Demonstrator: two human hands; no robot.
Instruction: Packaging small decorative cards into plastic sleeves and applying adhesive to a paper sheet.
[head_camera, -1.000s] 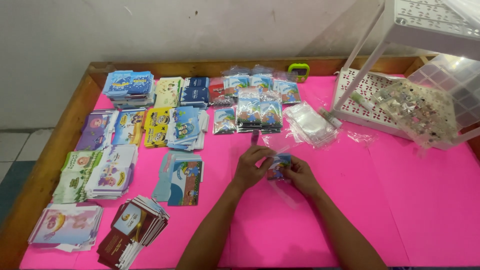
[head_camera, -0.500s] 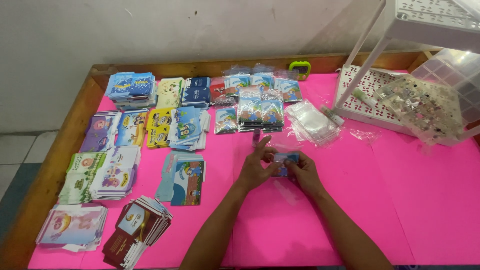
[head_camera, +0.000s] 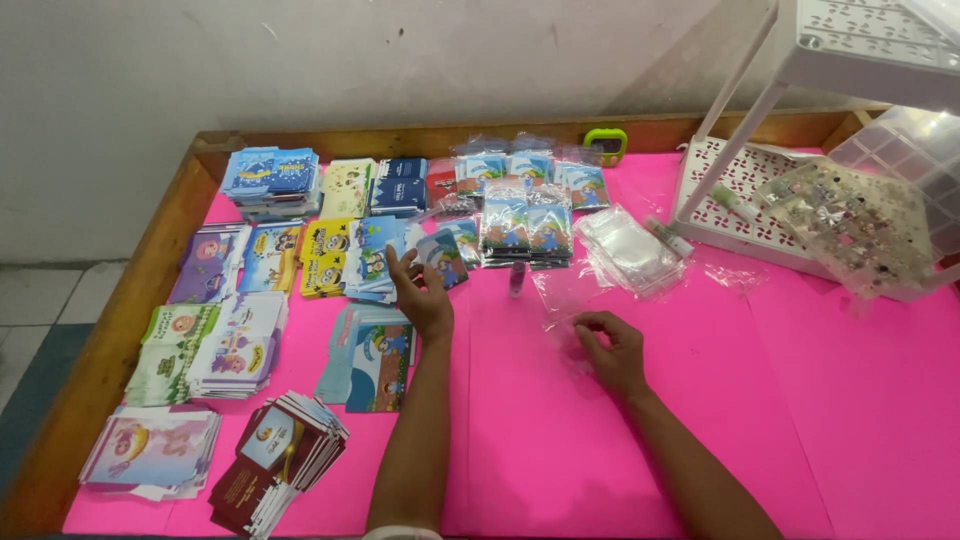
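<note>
Head view: I note the hands have parted. Left hand (head_camera: 425, 292), fingers spread and empty, now reaches the small printed card (head_camera: 443, 256) by the stacks. Right hand (head_camera: 612, 350) pinches a clear plastic sleeve (head_camera: 572, 300) on the pink tabletop (head_camera: 820, 400).

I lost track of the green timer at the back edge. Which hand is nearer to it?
Right. The right hand lies almost straight below the green timer, on the pink mat; the left hand is farther off to its left, by the card stacks.
</note>
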